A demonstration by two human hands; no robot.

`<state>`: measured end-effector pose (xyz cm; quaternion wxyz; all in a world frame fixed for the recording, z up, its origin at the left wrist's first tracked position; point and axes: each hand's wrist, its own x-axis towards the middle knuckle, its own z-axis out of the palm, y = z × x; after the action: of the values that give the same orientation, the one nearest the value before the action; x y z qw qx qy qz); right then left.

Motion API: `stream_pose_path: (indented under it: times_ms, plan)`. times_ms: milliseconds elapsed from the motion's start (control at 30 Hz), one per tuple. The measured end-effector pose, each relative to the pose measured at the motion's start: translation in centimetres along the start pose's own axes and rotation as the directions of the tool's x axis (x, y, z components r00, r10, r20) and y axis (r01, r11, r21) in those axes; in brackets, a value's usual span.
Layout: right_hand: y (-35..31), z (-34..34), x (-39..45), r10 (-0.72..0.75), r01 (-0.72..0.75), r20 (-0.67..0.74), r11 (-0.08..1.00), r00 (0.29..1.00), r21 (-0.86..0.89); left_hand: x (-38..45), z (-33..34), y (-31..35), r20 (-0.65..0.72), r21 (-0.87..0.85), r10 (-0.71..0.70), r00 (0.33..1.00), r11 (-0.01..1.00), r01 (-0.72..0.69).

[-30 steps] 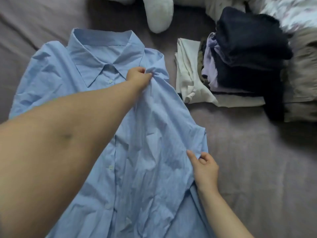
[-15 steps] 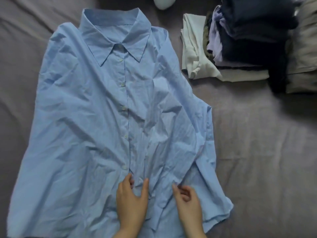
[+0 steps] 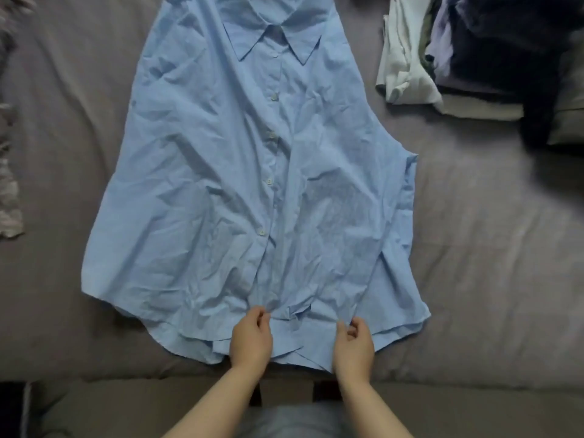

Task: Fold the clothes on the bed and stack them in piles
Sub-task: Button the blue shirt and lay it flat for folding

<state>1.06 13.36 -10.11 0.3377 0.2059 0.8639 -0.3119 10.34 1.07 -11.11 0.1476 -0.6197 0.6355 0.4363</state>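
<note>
A patterned grey cloth (image 3: 8, 197) lies at the left edge of the grey-brown bed (image 3: 474, 248); beside it, mid-bed, a wrinkled light-blue button-front collared shirt (image 3: 237, 184) is spread face-up, collar at the far side. At its near hem the left hand (image 3: 251, 338) pinches a fold beside the button placket, and the right hand (image 3: 354, 344) — fingers curled — grips the hem just to its right. Far right — a pile of folded white, lavender and dark navy clothes (image 3: 458, 58).
</note>
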Motion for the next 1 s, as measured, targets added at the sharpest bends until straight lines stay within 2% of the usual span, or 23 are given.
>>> stream_pose_path:
  times_ms: [33, 67, 100, 133, 167, 200, 233, 300, 333, 367, 433, 467, 500, 533, 567, 600, 667, 700, 733, 833, 867, 933, 1000]
  plan:
    - [-0.1, 0.0, -0.3, -0.053, 0.051, -0.035, 0.998, 0.998, -0.045, -0.2, 0.1, -0.1, 0.007, -0.027, 0.006, 1.0, 1.0, -0.006]
    - [0.0, 0.2, -0.3, -0.187, 0.174, -0.083, 0.975, 0.979, -0.141, -0.4, 0.0, -0.2, 0.028, -0.05, 0.024, 0.999, 0.999, -0.022]
    - [0.1, 0.4, -0.3, -0.389, 0.35, -0.098, 0.894, 0.916, -0.28, -0.4, -0.2, -0.3, 0.058, -0.049, 0.05, 0.997, 0.998, -0.047]
    - [0.3, 0.7, -0.2, -0.607, 0.547, -0.01, 0.722, 0.794, -0.423, -0.3, -0.4, -0.5, 0.111, -0.004, 0.087, 0.99, 0.996, -0.087]
    - [0.6, 1.2, -0.1, -0.741, 0.703, 0.17, 0.501, 0.65, -0.505, -0.2, -0.6, -0.7, 0.157, 0.079, 0.142, 0.977, 0.985, -0.155]
    - [1.0, 1.8, 0.3, -0.777, 0.801, 0.355, 0.3, 0.52, -0.518, 0.0, -1.2, -0.8, 0.174, 0.16, 0.187, 0.967, 0.963, -0.215]
    - [1.3, 2.3, 0.7, -0.748, 0.836, 0.479, 0.182, 0.459, -0.517, 0.3, -2.1, -0.9, 0.122, 0.191, 0.243, 0.962, 0.946, -0.263]
    - [1.2, 3.1, 1.1, -0.685, 0.828, 0.553, 0.132, 0.474, -0.545, 1.1, -4.8, -0.8, -0.133, 0.126, 0.328, 0.935, 0.941, -0.313]
    - [0.8, 3.4, 1.0, -0.684, 0.814, 0.537, 0.148, 0.495, -0.562, 1.9, -6.6, -1.1, -0.313, 0.083, 0.323, 0.893, 0.946, -0.313]
    - [-0.1, 3.7, 0.5, -0.699, 0.802, 0.503, 0.171, 0.508, -0.572, 2.9, -8.7, -1.4, -0.5, 0.066, 0.291, 0.816, 0.952, -0.298]
    - [-2.2, 4.7, -0.6, -0.749, 0.804, 0.43, 0.225, 0.504, -0.551, 5.7, -13.4, -2.5, -0.762, -0.054, 0.091, 0.641, 0.978, -0.203]
    - [-3.4, 5.5, -1.3, -0.775, 0.813, 0.396, 0.248, 0.493, -0.526, 7.3, -15.8, -3.2, -0.784, -0.213, -0.094, 0.614, 0.969, -0.123]
    - [-4.7, 6.6, -2.3, -0.796, 0.824, 0.368, 0.266, 0.481, -0.5, 9.4, -18.1, -4.2, -0.736, -0.379, -0.287, 0.613, 0.925, -0.021]
    - [-6.3, 7.9, -3.4, -0.817, 0.843, 0.355, 0.267, 0.455, -0.467, 11.4, -20.2, -5.5, -0.623, -0.522, -0.462, 0.631, 0.846, 0.103]
    - [-7.6, 9.5, -4.6, -0.838, 0.87, 0.354, 0.252, 0.415, -0.424, 13.1, -21.9, -6.5, -0.475, -0.611, -0.562, 0.677, 0.764, 0.206]
    - [-9.0, 11.3, -5.9, -0.853, 0.902, 0.371, 0.227, 0.366, -0.368, 14.5, -22.8, -7.2, -0.338, -0.638, -0.562, 0.755, 0.726, 0.255]
    - [-12.0, 15.1, -9.0, -0.843, 0.954, 0.463, 0.176, 0.274, -0.244, 15.5, -23.4, -7.2, -0.168, -0.598, -0.393, 0.904, 0.77, 0.224]
    - [-13.4, 17.2, -10.4, -0.813, 0.963, 0.52, 0.185, 0.261, -0.194, 15.8, -23.2, -6.7, -0.115, -0.586, -0.3, 0.947, 0.79, 0.179]
    - [-14.8, 19.1, -11.8, -0.766, 0.953, 0.568, 0.253, 0.301, -0.164, 15.7, -23.0, -6.0, -0.042, -0.595, -0.224, 0.974, 0.788, 0.156]
    - [-17.7, 23.7, -14.0, -0.614, 0.792, 0.536, 0.578, 0.58, -0.194, 15.3, -22.0, -4.7, 0.143, -0.644, -0.054, 0.988, 0.753, 0.134]
    - [-18.3, 24.6, -13.8, -0.555, 0.713, 0.5, 0.672, 0.664, -0.201, 15.2, -21.8, -4.6, 0.146, -0.585, -0.051, 0.988, 0.801, 0.128]
    - [-18.9, 24.9, -13.1, -0.471, 0.587, 0.441, 0.79, 0.764, -0.173, 15.3, -22.0, -5.0, 0.097, -0.551, -0.102, 0.99, 0.823, 0.139]
    - [-19.0, 23.9, -11.9, -0.425, 0.495, 0.354, 0.858, 0.833, -0.135, 15.5, -22.7, -5.4, 0.088, -0.661, -0.162, 0.983, 0.728, 0.179]
